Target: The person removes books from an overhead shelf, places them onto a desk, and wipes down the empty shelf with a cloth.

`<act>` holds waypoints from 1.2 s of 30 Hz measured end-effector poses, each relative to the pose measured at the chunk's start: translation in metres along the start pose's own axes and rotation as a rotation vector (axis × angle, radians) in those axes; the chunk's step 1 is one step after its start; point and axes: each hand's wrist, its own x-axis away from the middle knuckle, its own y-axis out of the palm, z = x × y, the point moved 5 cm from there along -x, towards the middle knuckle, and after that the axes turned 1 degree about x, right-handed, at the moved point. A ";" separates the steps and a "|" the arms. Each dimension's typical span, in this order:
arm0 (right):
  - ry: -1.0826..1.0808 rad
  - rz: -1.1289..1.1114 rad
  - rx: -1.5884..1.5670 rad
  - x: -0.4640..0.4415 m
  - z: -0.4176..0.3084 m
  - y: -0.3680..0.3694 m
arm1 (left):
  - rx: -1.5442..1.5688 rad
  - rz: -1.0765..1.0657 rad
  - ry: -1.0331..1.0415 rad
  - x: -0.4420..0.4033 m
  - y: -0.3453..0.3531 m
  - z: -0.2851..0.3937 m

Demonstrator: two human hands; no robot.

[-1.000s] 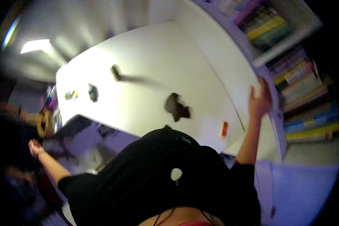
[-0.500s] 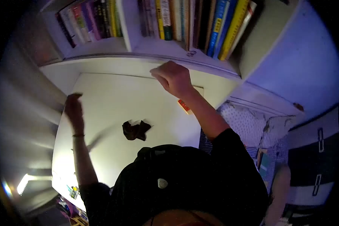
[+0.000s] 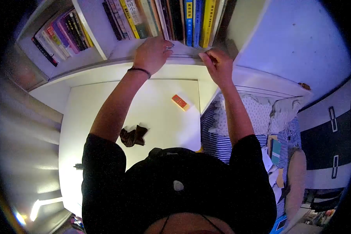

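My left hand (image 3: 153, 55), with a dark band round its wrist, is at the front edge of the bookshelf (image 3: 183, 60). Its fingertips are closed at a small looped metal thing (image 3: 170, 46), too small to name for sure. Just to the right, my right hand (image 3: 221, 68) is at the same edge, fingers curled and thumb towards the left hand. Whatever its fingers may hold is hidden. Behind both hands stand upright books (image 3: 189, 23). A crumpled dark brown cloth (image 3: 133, 136) lies on the white desk (image 3: 160, 117) below.
A red and orange slab with buttons (image 3: 180, 102) lies near the desk's right side. More books (image 3: 62, 35) lean in the left compartment. To the right is a bed with a spotted pillow (image 3: 249, 117) and striped sheet. A lit lamp (image 3: 36, 208) shines at lower left.
My left hand has swung from the desk's left side up to the shelf edge. My right hand has moved right and up to the shelf. The view has shifted; the cloth still lies on the desk.
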 end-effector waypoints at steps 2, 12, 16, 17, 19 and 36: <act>0.025 -0.025 -0.021 -0.001 0.006 0.003 | -0.038 -0.077 -0.017 -0.012 0.008 0.004; 0.173 -0.027 -0.176 0.001 0.014 0.003 | -0.142 -0.084 -0.054 -0.027 0.022 0.005; 0.155 -0.033 -0.164 0.002 0.015 0.005 | -0.179 -0.128 -0.050 -0.024 0.018 0.008; 0.155 -0.038 -0.168 0.002 0.014 0.006 | -0.157 -0.064 -0.026 -0.022 0.011 0.007; 0.149 -0.024 -0.147 0.003 0.015 0.005 | -0.106 0.076 0.048 -0.011 -0.010 0.006; -0.032 0.006 0.005 -0.002 0.035 0.019 | -0.211 0.076 -1.260 0.572 0.014 -0.094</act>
